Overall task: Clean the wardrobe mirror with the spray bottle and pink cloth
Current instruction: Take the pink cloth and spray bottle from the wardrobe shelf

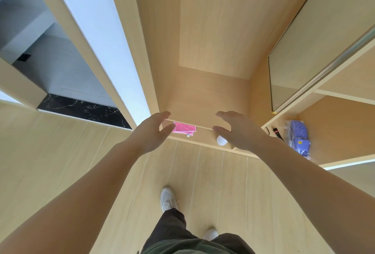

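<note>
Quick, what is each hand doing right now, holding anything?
Left hand: open, holding nothing, near the pink cloth.
Right hand: open, holding nothing.

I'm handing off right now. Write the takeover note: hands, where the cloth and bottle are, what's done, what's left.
Left hand: open, empty, reaching toward the cloth.
Right hand: open, empty, above a white object, possibly the bottle; mostly hidden.
Cloth lies folded on the wardrobe's bottom shelf.
Mirror is on the right.
Done: nothing picked up yet.
Left: take cloth and bottle, spray, wipe the mirror.
</note>
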Action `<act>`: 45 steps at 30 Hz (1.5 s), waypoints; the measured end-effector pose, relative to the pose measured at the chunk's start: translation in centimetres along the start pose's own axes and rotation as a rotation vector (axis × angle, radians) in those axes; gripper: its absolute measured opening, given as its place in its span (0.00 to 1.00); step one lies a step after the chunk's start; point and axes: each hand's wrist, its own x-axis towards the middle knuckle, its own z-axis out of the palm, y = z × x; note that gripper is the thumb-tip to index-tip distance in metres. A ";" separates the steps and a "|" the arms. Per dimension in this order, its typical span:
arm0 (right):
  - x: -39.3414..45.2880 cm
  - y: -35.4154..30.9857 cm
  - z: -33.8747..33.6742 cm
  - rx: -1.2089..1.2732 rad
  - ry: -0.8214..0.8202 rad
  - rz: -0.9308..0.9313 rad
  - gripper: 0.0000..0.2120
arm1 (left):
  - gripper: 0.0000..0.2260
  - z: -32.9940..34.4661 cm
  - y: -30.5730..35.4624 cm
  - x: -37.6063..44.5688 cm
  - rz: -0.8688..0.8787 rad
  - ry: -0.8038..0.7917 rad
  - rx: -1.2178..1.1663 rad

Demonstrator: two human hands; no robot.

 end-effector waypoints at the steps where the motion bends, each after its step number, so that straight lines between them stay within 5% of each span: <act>1: 0.9 0.1 -0.3 0.002 0.005 0.010 0.25 | 0.22 -0.3 0.1 1.3 0.005 -0.015 0.005; 9: 5.4 2.8 -0.5 0.026 0.002 0.058 0.25 | 0.23 0.7 0.0 7.8 0.015 -0.069 0.015; 27: 11.5 15.4 3.9 -0.042 -0.156 -0.217 0.23 | 0.23 13.7 3.1 11.5 -0.143 0.040 0.086; 36: 19.0 16.1 15.8 -0.093 -0.077 -0.288 0.21 | 0.22 19.8 -7.3 19.2 -0.105 0.067 0.174; 45: 29.3 19.7 29.9 -0.072 0.242 -0.390 0.24 | 0.22 29.2 -20.0 28.7 0.138 0.213 0.287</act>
